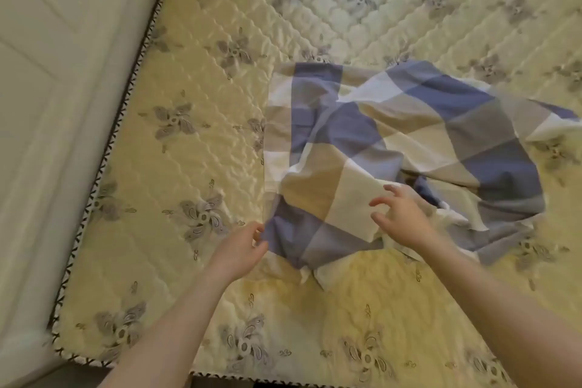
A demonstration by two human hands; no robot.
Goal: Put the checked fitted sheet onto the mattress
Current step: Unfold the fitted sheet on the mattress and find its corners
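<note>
Both forearms reach in over the near edge of the mattress (176,173), and the left hand (241,246) pinches the sheet (409,142) at its near-left corner, thumb and fingertips closed on the blue hem. Beside it the right hand (401,220) hangs over a white square of the cloth with fingers spread and half bent, gripping nothing; whether the tips touch the fabric I cannot tell. By my reading the job is barely begun: the sheet lies on top of the mattress, right of its middle and nearer its near edge than its far one, as a loose, partly folded heap, and it covers only a small share of the quilted top. None of the mattress corners in view wears it, so the spreading out, the finding of the elastic corners and the tucking over each mattress corner are all left to do. As for the cloth, it is a big check of blue, grey-beige and white squares, thin and soft-looking, with one flat folded panel toward the left of the heap and crumpled layers toward the right, where a flap trails toward the right edge of the mattress. A white gathered hem shows at the near side of the heap. Left of the mattress runs a pale padded frame (41,110)
</note>
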